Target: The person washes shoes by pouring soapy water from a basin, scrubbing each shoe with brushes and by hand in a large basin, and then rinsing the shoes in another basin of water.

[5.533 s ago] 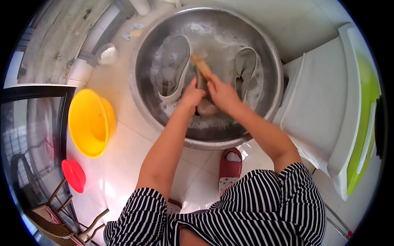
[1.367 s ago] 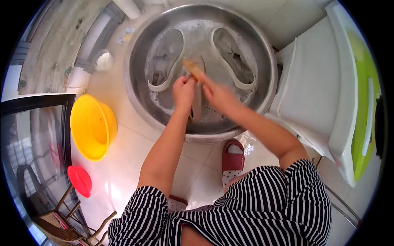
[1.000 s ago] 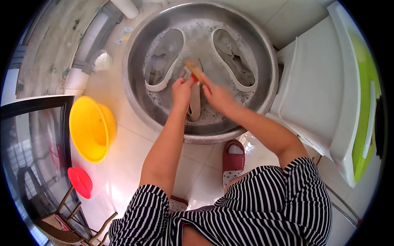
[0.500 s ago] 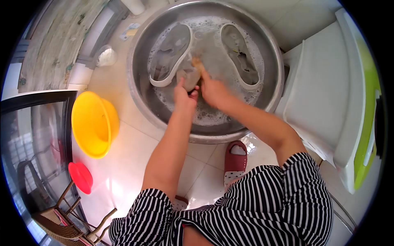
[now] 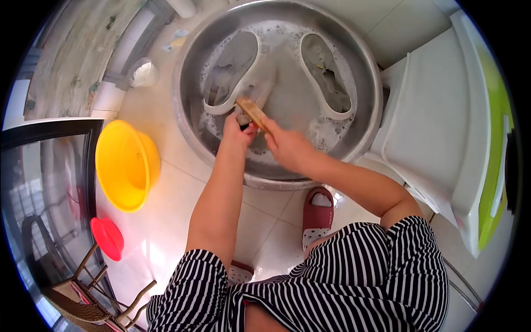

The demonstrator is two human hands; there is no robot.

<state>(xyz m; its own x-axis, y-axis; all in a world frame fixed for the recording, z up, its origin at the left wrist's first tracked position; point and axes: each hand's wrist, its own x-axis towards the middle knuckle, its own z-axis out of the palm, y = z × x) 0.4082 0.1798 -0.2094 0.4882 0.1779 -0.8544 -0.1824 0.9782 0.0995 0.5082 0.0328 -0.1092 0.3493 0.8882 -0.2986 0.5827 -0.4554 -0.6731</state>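
Note:
My left hand (image 5: 239, 133) is closed around the near end of a pale grey shoe (image 5: 264, 93), which stretches into cloudy, soapy water and shows only in part. In my right hand (image 5: 290, 148) is a wooden-backed brush (image 5: 253, 114), its head against or just above the shoe near my left fingers; the bristles are hidden. Two more grey shoes with white sole edges lie in the water, one at the left (image 5: 235, 58) and one at the right (image 5: 322, 72). All of them are inside a large round metal basin (image 5: 181, 119).
On the floor at left stand a yellow basin (image 5: 148, 160) and a small red basin (image 5: 108, 238). A clear plastic cup (image 5: 144, 73) sits near the wooden board (image 5: 77, 61). A white and green appliance (image 5: 437, 110) borders the basin at right; a woven chair (image 5: 77, 307) is lower left.
The brush has come up and toward my left hand and now shows clearly. My left hand has shifted slightly left and nearer to me with the shoe.

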